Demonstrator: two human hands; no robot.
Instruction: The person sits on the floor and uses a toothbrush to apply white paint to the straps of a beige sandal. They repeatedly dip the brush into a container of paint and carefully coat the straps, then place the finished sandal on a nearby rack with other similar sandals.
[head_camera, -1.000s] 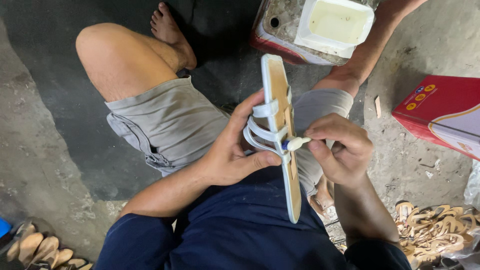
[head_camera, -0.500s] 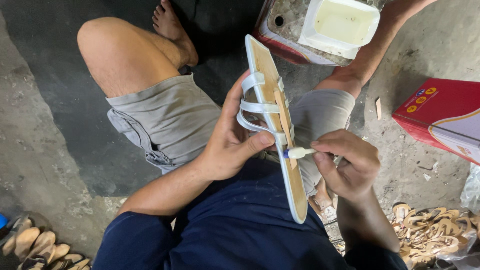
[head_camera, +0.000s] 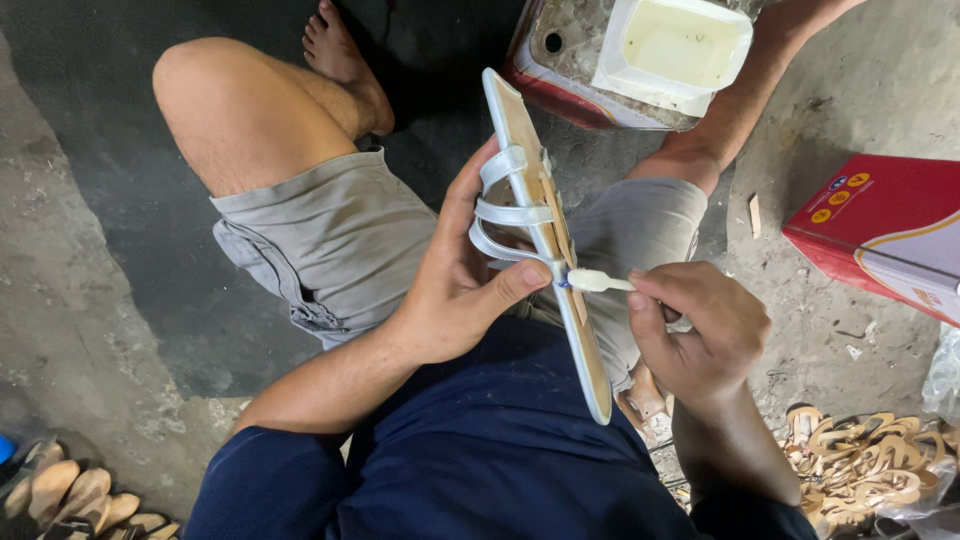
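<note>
My left hand grips a flat sandal on edge, its tan sole turned right and its pale straps over my fingers. My thumb presses the sole's rim near the middle. My right hand holds a small white brush by its handle. The brush tip touches the sole's edge where a strap passes through. I sit on the ground in grey shorts, both knees spread.
A battered red-and-white tin with a white tub of yellowish glue stands past my right knee. A red box lies at right. Piles of sandal parts lie at lower right and soles at lower left.
The sandal has tilted and shifted a little left and up in my left hand. My right hand has slid the brush down the sole's edge, toward me.
</note>
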